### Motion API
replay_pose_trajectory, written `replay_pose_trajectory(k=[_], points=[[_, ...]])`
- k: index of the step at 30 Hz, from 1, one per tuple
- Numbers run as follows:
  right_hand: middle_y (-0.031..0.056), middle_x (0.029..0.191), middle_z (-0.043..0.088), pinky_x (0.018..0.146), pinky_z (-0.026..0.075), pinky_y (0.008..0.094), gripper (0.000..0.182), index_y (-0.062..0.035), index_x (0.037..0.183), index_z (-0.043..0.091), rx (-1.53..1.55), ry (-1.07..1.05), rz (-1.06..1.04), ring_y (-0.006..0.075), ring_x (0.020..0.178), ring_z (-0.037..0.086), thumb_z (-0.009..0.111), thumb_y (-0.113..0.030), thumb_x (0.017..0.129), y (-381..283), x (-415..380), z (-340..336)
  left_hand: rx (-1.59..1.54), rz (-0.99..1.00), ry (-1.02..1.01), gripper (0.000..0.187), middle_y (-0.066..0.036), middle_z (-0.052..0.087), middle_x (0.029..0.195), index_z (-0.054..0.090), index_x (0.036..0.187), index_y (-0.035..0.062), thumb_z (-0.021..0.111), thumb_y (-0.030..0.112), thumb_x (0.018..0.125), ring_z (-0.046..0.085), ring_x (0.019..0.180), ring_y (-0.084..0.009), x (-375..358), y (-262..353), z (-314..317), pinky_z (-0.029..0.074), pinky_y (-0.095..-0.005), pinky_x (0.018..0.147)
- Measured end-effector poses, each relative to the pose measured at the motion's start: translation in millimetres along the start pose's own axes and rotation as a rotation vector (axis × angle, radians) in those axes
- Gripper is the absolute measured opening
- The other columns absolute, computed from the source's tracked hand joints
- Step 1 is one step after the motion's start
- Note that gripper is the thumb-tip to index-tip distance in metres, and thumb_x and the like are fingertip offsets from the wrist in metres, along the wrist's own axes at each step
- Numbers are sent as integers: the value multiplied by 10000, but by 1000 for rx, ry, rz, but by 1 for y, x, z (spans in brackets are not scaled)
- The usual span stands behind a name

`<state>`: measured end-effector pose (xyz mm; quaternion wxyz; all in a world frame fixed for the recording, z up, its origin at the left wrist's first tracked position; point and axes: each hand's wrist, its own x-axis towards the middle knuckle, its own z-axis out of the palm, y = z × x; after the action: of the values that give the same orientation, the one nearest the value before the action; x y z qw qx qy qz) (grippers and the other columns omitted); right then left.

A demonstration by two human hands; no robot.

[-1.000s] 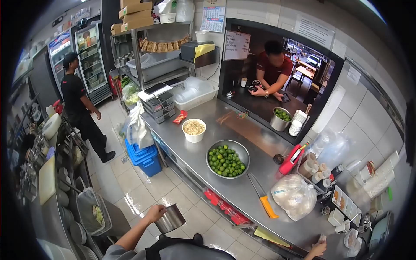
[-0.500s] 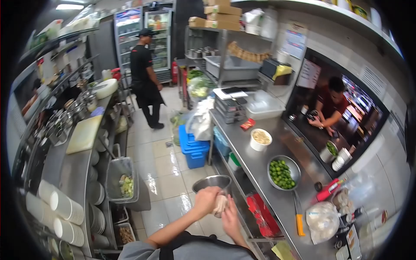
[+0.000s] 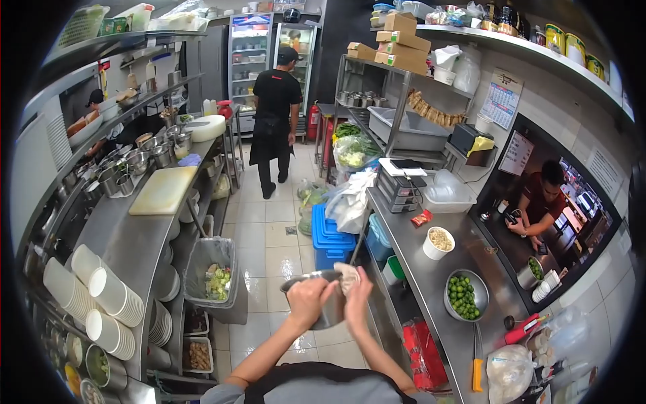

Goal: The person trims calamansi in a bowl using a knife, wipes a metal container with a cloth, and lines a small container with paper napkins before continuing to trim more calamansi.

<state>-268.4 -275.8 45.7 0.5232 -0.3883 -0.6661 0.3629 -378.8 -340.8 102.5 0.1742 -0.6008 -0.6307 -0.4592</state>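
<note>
A shiny metal bowl (image 3: pixel 331 315) is held tilted in front of my body, above the tiled floor. My left hand (image 3: pixel 307 300) is closed on its left side, with the thumb pointing towards the bowl's middle. On the other side, my right hand (image 3: pixel 359 295) is closed around a crumpled whitish cloth (image 3: pixel 347 275), pressed near the bowl's right edge. The fingertips of both hands are partly hidden. To the right, a metal bowl of green limes (image 3: pixel 463 295) stands on the steel counter, with an orange-handled knife (image 3: pixel 478 374) close by.
The steel counter (image 3: pixel 431 269) carries a white tub (image 3: pixel 439 244) and a plastic bag (image 3: pixel 509 374). At left are a cutting board (image 3: pixel 161 191), stacked white tubs (image 3: pixel 111 296) and a grey bin (image 3: pixel 239 283). A co-worker (image 3: pixel 276 114) stands in the aisle; another person (image 3: pixel 542 202) is behind the hatch.
The view has swung left. My hands have moved further apart, the bowl has tilted, and the cloth has gone to its right rim. The aisle co-worker has turned their back.
</note>
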Motion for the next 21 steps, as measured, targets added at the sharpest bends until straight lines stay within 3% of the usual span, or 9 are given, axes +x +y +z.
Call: replay_pose_trajectory(k=[2, 3, 7, 8, 9, 15, 17, 19, 21], points=[[243, 1349, 308, 1018, 276, 409, 454, 13, 1309, 364, -111, -13, -250, 367, 1242, 309, 381, -277, 960, -22, -23, 18, 70, 21, 50, 295, -38, 523, 513, 539, 578, 114, 673, 292, 771, 538, 482, -203, 3, -9, 4, 372, -326, 472], [208, 1272, 434, 974, 345, 390, 428, 0, 1280, 407, -89, 32, -208, 320, 1204, 408, 398, -276, 954, -8, -18, 24, 115, 56, 53, 303, -26, 507, 497, 534, 571, 122, 680, 302, 766, 533, 484, -186, 3, -8, 1, 354, -313, 478], [88, 1103, 589, 887, 451, 336, 347, -64, 1158, 527, 726, -445, 829, 197, 1026, 572, 440, -320, 941, 33, 24, -2, -68, 106, 60, 303, -24, 496, 476, 544, 556, 105, 761, 271, 686, 464, 424, -183, 5, 13, -22, 303, -305, 460], [82, 1126, 587, 921, 444, 347, 335, -76, 1157, 536, 1054, -816, 859, 196, 1035, 568, 434, -308, 937, 72, 31, -10, -166, 62, 72, 294, -24, 493, 475, 547, 559, 96, 767, 250, 680, 453, 421, -177, 7, 16, -27, 296, -300, 459], [82, 1127, 587, 923, 443, 347, 333, -77, 1158, 536, 1207, -959, 873, 195, 1036, 567, 432, -304, 937, 75, 30, -12, -264, 18, 90, 286, -25, 491, 474, 550, 561, 88, 772, 229, 674, 442, 418, -171, 10, 18, -30, 290, -295, 458], [80, 1131, 590, 933, 439, 344, 323, -82, 1167, 536, 1745, -423, 846, 189, 1043, 565, 418, -277, 939, 41, -12, 37, -451, -96, 360, 251, -31, 462, 510, 550, 581, 70, 774, 145, 664, 427, 461, -174, 22, 5, -21, 272, -298, 472], [81, 1163, 579, 956, 421, 341, 317, -84, 1173, 531, 1512, -186, 899, 202, 1073, 550, 381, -248, 947, 9, -25, 38, -230, 162, 315, 276, -21, 421, 498, 533, 576, 83, 781, 178, 653, 412, 456, -170, 22, -4, -21, 261, -301, 466], [85, 1196, 561, 964, 415, 343, 330, -78, 1186, 521, 1655, -276, 828, 212, 1097, 535, 376, -261, 953, 46, -27, 39, -25, 368, 293, 313, -7, 363, 487, 504, 567, 109, 784, 234, 634, 384, 443, -168, 11, -15, -7, 247, -315, 456], [87, 1205, 558, 968, 410, 345, 338, -66, 1184, 521, 1662, -298, 874, 218, 1101, 534, 371, -268, 958, 67, -45, 20, -63, 350, 211, 317, -2, 376, 486, 501, 561, 110, 782, 235, 637, 394, 442, -165, 0, -25, -8, 253, -311, 457]])
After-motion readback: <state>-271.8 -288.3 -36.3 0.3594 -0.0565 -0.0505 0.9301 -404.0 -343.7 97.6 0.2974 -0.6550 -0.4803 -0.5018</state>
